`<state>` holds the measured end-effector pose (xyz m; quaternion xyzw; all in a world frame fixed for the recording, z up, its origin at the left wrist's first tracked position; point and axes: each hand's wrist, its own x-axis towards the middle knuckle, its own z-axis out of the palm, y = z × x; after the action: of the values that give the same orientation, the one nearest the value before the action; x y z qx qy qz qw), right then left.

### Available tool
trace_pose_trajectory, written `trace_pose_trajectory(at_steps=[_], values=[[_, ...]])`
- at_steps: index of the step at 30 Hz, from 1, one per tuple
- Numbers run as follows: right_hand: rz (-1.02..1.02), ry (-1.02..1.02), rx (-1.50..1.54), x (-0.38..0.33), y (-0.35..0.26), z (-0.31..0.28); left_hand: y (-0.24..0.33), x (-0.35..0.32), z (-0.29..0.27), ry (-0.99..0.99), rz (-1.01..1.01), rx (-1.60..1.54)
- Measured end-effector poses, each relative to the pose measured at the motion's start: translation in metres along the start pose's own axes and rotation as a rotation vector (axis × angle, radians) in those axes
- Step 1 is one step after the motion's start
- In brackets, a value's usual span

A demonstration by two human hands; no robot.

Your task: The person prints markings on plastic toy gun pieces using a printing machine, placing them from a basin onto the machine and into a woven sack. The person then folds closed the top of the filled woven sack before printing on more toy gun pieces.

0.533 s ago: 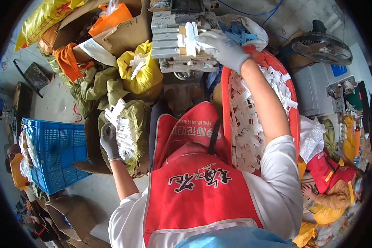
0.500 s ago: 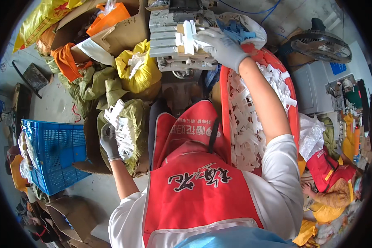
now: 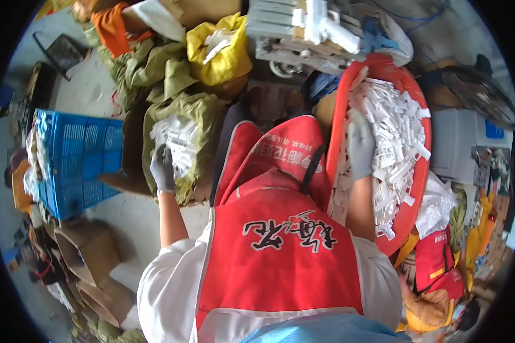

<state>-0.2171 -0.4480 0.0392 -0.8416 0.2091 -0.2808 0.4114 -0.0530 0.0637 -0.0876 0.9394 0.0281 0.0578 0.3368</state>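
Note:
My gloved right hand (image 3: 360, 146) is over the left side of a long red tub (image 3: 424, 188), fingers stretched forward, touching or just above a heap of white plastic pieces (image 3: 399, 134). It is slightly blurred, and I see nothing held in it. My gloved left hand (image 3: 162, 168) rests at the near left edge of an olive woven bag (image 3: 205, 123), beside the white pieces (image 3: 180, 143) inside. Its fingers are bent but look apart. White plastic parts (image 3: 326, 27) lie on a grey metal machine (image 3: 274, 28) ahead, with neither hand on them.
A blue plastic crate (image 3: 83, 163) stands at the left, near cardboard boxes (image 3: 91, 246). A yellow bag (image 3: 226, 57) with white pieces sits past the olive bag. At the right are a black fan (image 3: 480, 94) and another person (image 3: 435, 303).
My right hand has left the parts on the machine and come back to the tub. A part there now lies slanted. My left hand has shifted slightly forward at the bag. The view has shifted.

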Motion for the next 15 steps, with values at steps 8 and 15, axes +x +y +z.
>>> trace_pose_trajectory(at_steps=[8,15], values=[[0.295,-0.579,1.109,-0.056,-0.033,0.079,0.182,-0.040,0.070,-0.641,0.250,-0.817],[0.580,-0.517,1.630,-0.064,-0.089,0.146,0.250,-0.035,0.099,-0.575,-0.058,-1.108]])
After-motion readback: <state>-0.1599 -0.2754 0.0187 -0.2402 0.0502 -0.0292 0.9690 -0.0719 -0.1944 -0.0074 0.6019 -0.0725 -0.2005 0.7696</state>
